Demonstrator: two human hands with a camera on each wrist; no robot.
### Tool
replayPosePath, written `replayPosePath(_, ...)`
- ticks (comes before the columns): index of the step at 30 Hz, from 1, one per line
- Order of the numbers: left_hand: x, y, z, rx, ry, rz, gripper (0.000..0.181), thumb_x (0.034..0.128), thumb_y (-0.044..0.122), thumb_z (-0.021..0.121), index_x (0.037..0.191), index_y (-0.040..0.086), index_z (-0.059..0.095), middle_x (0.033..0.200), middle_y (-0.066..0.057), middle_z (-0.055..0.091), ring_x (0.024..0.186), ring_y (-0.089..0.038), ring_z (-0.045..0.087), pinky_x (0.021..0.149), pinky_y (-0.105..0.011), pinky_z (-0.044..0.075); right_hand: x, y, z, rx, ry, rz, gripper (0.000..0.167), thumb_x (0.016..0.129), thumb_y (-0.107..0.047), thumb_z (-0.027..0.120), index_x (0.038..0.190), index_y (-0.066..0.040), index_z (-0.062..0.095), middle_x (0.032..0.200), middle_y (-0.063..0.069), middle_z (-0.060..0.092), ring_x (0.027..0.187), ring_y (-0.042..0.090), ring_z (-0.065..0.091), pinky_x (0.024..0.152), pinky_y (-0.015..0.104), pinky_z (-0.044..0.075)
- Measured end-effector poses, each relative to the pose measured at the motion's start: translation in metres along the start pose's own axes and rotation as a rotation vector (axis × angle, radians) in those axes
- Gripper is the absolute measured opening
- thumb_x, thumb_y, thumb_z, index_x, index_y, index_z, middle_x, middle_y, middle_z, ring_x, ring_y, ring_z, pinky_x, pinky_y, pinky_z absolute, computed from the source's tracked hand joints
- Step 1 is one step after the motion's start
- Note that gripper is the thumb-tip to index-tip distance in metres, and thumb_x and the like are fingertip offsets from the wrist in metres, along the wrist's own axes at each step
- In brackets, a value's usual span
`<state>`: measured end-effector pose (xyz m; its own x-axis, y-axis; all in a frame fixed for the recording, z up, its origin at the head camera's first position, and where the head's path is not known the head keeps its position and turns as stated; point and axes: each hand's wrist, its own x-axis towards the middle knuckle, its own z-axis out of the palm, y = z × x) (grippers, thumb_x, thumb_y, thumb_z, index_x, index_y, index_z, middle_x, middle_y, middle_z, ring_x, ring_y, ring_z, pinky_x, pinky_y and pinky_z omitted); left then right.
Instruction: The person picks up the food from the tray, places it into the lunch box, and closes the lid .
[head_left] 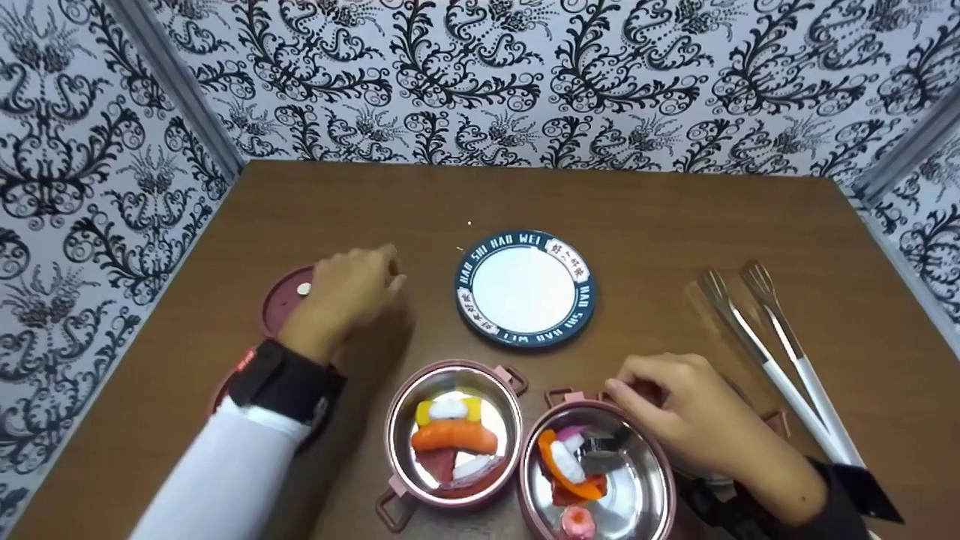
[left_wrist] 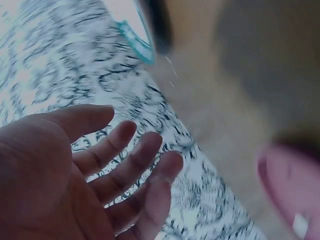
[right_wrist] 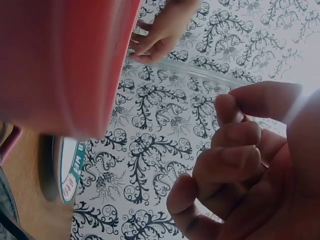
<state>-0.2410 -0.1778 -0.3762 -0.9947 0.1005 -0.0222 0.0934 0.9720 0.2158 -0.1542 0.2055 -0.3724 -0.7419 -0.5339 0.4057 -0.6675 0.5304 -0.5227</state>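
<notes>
My left hand (head_left: pixel 349 289) is above the table's left side, beside a dark pink lid (head_left: pixel 281 300) with a small white piece on it. In the left wrist view its fingers (left_wrist: pixel 142 155) are slightly bent and hold nothing. My right hand (head_left: pixel 679 412) hovers by the rim of the right pink pot (head_left: pixel 664 457), its fingers loosely curled. Nothing shows in its grasp in the right wrist view. Toy food pieces, including an orange one (head_left: pixel 555 465), lie in that pot. The left pink pot (head_left: pixel 391 420) contains an orange sausage-shaped piece (head_left: pixel 454 435) and other toy food.
A round plate (head_left: pixel 525 289) with a dark blue lettered rim lies mid-table. Two long-handled tongs-like utensils (head_left: pixel 787 345) lie at the right. Another pink handle (head_left: pixel 776 422) shows beyond my right hand, its body mostly hidden. Patterned walls (head_left: pixel 487 82) bound the table (head_left: pixel 637 210).
</notes>
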Motion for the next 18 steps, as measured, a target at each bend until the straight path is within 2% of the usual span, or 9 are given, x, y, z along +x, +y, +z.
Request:
replayPosePath(3,-0.001,-0.008,-0.005,0.203,-0.001,-0.01,0.04,0.0958,0.04,0.06,0.111,0.003,0.064,0.103,-0.021,0.071,0.095,-0.044,0.067,0.079,-0.06,0.053,0.0,0.003,0.002,0.04,0.104,-0.043,0.034,0.084,-0.002,0.075,0.066,-0.025,0.056,0.059,-0.019,0.045,0.054,-0.006,0.036,0.048,0.012,0.032)
replayPosePath(6,-0.004,-0.022,0.008,0.325,-0.058,-0.023,0.048,0.0929,0.046,0.063,0.107,0.0,0.065,0.099,-0.023,0.071,0.09,-0.044,0.068,0.073,-0.059,0.055,0.0,0.005,0.0,0.062,0.189,-0.082,0.044,0.081,0.003,0.074,0.06,-0.022,0.045,0.053,-0.014,0.036,0.052,-0.008,0.027,0.044,0.009,0.023)
replayPosePath(8,-0.006,-0.031,0.018,0.352,-0.107,-0.022,0.047,0.0912,0.048,0.064,0.1,0.002,0.068,0.098,-0.022,0.071,0.089,-0.042,0.068,0.072,-0.059,0.055,-0.001,0.006,-0.003,0.037,0.178,-0.067,0.046,0.081,0.002,0.075,0.059,-0.02,0.041,0.053,-0.013,0.031,0.052,-0.008,0.025,0.044,0.011,0.02)
replayPosePath(10,-0.008,-0.039,0.027,0.341,-0.14,-0.017,0.043,0.0902,0.047,0.064,0.093,0.004,0.069,0.099,-0.021,0.072,0.091,-0.042,0.069,0.072,-0.06,0.055,-0.002,0.007,-0.006,-0.023,0.094,-0.012,0.045,0.084,-0.006,0.076,0.06,-0.021,0.041,0.055,-0.014,0.031,0.052,-0.007,0.026,0.045,0.012,0.023)
replayPosePath(13,-0.011,-0.046,0.034,0.321,-0.136,0.0,0.034,0.0904,0.039,0.064,0.09,0.005,0.067,0.098,-0.021,0.072,0.09,-0.043,0.069,0.07,-0.061,0.055,-0.003,0.01,-0.009,-0.124,-0.13,0.088,0.03,0.09,-0.023,0.074,0.071,-0.024,0.051,0.063,-0.018,0.045,0.057,-0.006,0.04,0.051,0.015,0.036)
replayPosePath(16,-0.014,-0.052,0.037,0.312,-0.084,0.023,0.026,0.0897,0.029,0.065,0.089,0.004,0.064,0.091,-0.023,0.071,0.084,-0.045,0.068,0.064,-0.063,0.054,-0.003,0.018,-0.009,-0.135,-0.364,0.147,0.015,0.093,-0.035,0.07,0.093,-0.023,0.062,0.076,-0.015,0.062,0.066,-0.002,0.054,0.058,0.02,0.047)
replayPosePath(18,-0.016,-0.055,0.037,0.316,-0.039,0.051,0.022,0.0884,0.025,0.066,0.085,0.004,0.063,0.084,-0.022,0.069,0.077,-0.044,0.067,0.061,-0.062,0.053,-0.003,0.024,-0.008,-0.109,-0.474,0.157,0.02,0.094,-0.036,0.068,0.105,-0.021,0.064,0.085,-0.011,0.068,0.073,0.0,0.061,0.063,0.023,0.051)
